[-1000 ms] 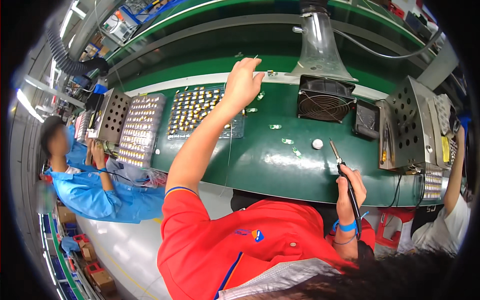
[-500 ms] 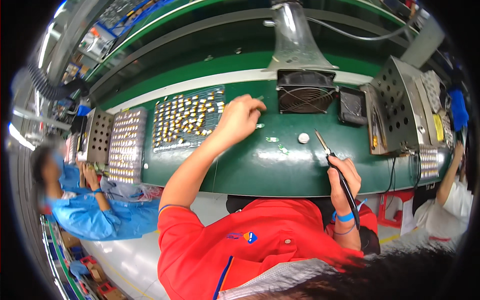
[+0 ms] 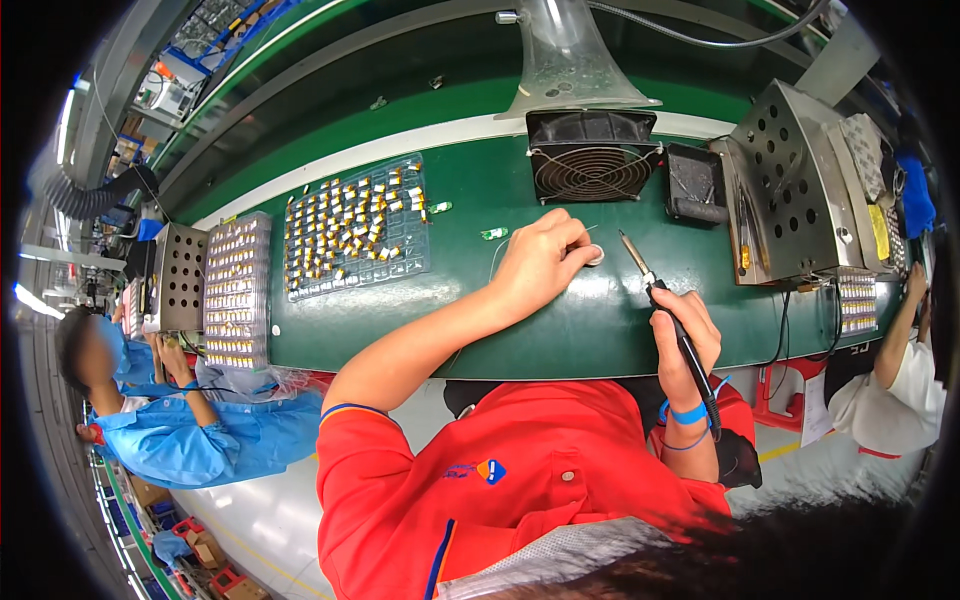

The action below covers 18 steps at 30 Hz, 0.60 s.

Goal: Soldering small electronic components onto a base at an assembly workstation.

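My right hand (image 3: 685, 335) is closed round the black handle of a soldering iron (image 3: 682, 340), its metal tip pointing up and away over the green bench. My left hand (image 3: 545, 262) is closed in a pinch on a thin wire (image 3: 493, 262), which curves out behind the hand; a short end shows past the fingers. Its fingertips are beside a small round white piece (image 3: 595, 255), partly covered by them. Beyond the hand lies a small green circuit board (image 3: 494, 234), with another board (image 3: 440, 207) near the tray. The left hand hides part of the bench.
A clear tray (image 3: 410, 262) of small white-and-yellow parts lies left, with a fuller stacked tray (image 3: 238, 290) beyond it. At the back are a black fan (image 3: 592, 172) and a black box (image 3: 695, 185). A perforated metal box (image 3: 785, 190) stands right. Co-workers sit on both sides.
My left hand has moved right and nearer, from beside the tray to the white round piece. The right hand still holds the soldering iron in nearly the same place. The view has shifted slightly.
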Each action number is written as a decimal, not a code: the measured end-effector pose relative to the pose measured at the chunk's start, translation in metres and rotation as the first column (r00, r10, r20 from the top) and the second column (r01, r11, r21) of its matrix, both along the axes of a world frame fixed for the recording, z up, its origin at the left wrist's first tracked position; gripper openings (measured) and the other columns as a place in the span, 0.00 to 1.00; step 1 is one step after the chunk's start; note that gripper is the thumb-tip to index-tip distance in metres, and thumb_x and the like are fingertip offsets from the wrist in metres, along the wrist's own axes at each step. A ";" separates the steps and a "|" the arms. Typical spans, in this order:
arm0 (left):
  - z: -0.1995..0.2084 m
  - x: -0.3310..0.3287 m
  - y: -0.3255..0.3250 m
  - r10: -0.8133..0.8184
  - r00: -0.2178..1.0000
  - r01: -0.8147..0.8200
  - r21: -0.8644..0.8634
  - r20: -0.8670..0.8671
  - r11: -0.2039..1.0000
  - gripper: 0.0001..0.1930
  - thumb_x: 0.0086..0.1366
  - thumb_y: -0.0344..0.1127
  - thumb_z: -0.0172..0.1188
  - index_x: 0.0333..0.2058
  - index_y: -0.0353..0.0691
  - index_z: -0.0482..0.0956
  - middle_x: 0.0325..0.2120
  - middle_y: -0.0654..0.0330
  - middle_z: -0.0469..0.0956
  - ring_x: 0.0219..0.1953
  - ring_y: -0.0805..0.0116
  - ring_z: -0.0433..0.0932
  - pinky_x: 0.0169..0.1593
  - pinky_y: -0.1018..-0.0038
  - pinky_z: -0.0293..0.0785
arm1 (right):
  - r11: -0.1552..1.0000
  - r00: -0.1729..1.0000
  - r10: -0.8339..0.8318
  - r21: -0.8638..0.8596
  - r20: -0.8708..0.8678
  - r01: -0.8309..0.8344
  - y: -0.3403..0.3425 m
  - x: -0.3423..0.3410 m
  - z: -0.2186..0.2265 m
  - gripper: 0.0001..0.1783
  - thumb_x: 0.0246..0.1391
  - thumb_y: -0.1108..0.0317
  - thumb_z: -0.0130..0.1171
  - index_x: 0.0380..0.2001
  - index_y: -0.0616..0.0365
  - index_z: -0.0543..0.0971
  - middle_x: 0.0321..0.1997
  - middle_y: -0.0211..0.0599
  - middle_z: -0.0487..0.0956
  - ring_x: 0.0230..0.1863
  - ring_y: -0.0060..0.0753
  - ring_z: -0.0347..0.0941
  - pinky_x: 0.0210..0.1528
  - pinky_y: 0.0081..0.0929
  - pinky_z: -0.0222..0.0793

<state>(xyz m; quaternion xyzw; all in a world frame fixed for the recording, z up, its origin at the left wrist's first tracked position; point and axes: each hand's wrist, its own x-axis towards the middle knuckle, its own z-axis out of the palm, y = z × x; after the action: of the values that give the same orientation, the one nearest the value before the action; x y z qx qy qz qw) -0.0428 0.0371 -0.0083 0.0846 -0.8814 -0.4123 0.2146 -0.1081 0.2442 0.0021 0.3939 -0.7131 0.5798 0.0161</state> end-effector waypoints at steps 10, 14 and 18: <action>0.006 0.016 -0.004 -0.198 0.976 0.114 -0.556 -0.093 0.823 0.12 0.50 0.32 0.68 0.35 0.42 0.80 0.35 0.59 0.74 0.38 0.60 0.73 0.36 0.69 0.69 | 0.999 0.999 0.025 -0.019 -0.021 -0.025 0.001 -0.001 -0.001 0.11 0.49 0.79 0.59 0.38 0.66 0.79 0.22 0.36 0.71 0.25 0.30 0.65 0.28 0.25 0.60; 0.018 0.022 -0.009 -0.151 0.988 0.091 -0.680 -0.029 0.727 0.17 0.50 0.30 0.65 0.41 0.42 0.77 0.41 0.57 0.74 0.48 0.54 0.69 0.46 0.59 0.65 | 0.999 0.999 0.033 -0.026 -0.004 -0.034 0.002 0.001 -0.004 0.10 0.52 0.77 0.57 0.39 0.66 0.78 0.21 0.34 0.70 0.24 0.26 0.63 0.27 0.22 0.58; 0.019 0.016 -0.013 -0.146 0.987 0.097 -0.494 -0.063 0.864 0.16 0.50 0.20 0.58 0.41 0.36 0.75 0.40 0.55 0.76 0.43 0.53 0.72 0.42 0.61 0.70 | 0.995 0.994 0.085 -0.050 0.064 -0.082 0.005 0.005 -0.008 0.09 0.52 0.77 0.56 0.38 0.66 0.78 0.21 0.34 0.70 0.22 0.24 0.63 0.25 0.21 0.57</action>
<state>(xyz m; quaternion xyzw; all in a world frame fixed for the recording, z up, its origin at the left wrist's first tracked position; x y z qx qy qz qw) -0.0270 0.0244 0.0106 -0.0485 -0.9489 -0.1920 0.2456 -0.1027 0.2490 -0.0062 0.4037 -0.6820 0.6094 -0.0223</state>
